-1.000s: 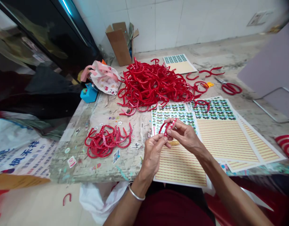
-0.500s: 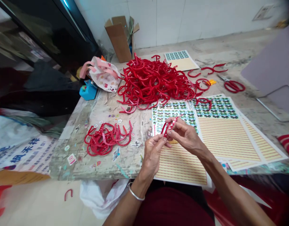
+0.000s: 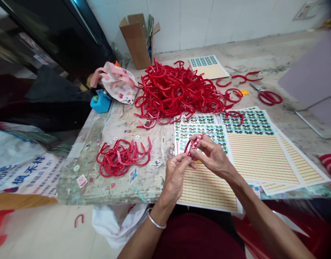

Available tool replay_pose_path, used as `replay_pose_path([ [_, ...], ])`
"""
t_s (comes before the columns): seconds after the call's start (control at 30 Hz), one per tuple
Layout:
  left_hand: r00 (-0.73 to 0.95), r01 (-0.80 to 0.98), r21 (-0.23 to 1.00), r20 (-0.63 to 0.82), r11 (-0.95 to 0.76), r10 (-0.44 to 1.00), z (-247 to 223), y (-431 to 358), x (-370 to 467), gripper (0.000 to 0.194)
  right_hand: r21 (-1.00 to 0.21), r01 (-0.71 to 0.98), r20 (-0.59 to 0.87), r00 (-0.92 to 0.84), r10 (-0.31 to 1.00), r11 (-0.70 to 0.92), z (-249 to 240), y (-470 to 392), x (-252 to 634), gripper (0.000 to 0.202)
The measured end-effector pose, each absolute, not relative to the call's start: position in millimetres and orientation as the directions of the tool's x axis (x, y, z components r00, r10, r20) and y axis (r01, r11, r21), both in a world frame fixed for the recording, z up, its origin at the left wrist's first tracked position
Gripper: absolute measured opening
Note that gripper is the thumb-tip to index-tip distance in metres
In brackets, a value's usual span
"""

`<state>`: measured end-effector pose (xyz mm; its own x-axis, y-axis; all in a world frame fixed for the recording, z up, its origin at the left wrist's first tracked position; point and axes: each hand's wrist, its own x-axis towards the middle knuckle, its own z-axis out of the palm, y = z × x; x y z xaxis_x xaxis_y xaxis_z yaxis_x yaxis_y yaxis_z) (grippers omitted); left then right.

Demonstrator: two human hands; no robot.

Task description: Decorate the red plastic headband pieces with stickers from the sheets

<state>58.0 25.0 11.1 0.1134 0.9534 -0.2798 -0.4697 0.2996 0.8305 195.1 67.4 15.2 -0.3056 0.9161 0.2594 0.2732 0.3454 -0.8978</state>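
Both hands meet over the sticker sheet near the table's front edge. Between thumb and fingers, my left hand pinches the lower end of a curved red strip. My right hand is closed on the same strip higher up, where a row of white and red marks shows. A large heap of red curved strips lies behind the hands. To the left sits a smaller pile of strips. More printed sheets overlap on the right, one with a red strip on it.
Red-handled scissors lie at the right. A cardboard box, a white bag with pink handles and a blue tape dispenser stand at the back left. A red chair is below the table's right side.
The view has shifted slightly. My hands stay nearly in place, and the marked part of the strip has tilted a little between my right fingers.
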Motion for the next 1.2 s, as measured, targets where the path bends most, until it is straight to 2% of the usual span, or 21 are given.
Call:
replay_pose_path([
  [0.2, 0.117, -0.461, 0.822, -0.319, 0.336, 0.941, 12.1, 25.0, 58.3, 0.014, -0.875, 0.31, 0.275, -0.315, 0.908, 0.372, 15.5, 65.9, 195.5, 0.005],
  [0.63, 0.106, -0.443, 0.839, -0.299, 0.315, 0.948, 9.6, 24.4, 58.6, 0.015, -0.804, 0.403, 0.328, -0.312, 0.892, 0.437, 22.8, 64.4, 194.3, 0.007],
  [1.0, 0.11, -0.455, 0.829, -0.31, 0.325, 0.944, 11.8, 24.9, 60.4, 0.015, -0.87, 0.338, 0.253, -0.318, 0.914, 0.359, 18.6, 63.2, 197.6, 0.008],
  [1.2, 0.092, -0.46, 0.833, -0.301, 0.309, 0.949, 10.6, 24.9, 60.8, 0.014, -0.854, 0.346, 0.278, -0.327, 0.903, 0.388, 19.8, 64.1, 197.8, 0.007],
])
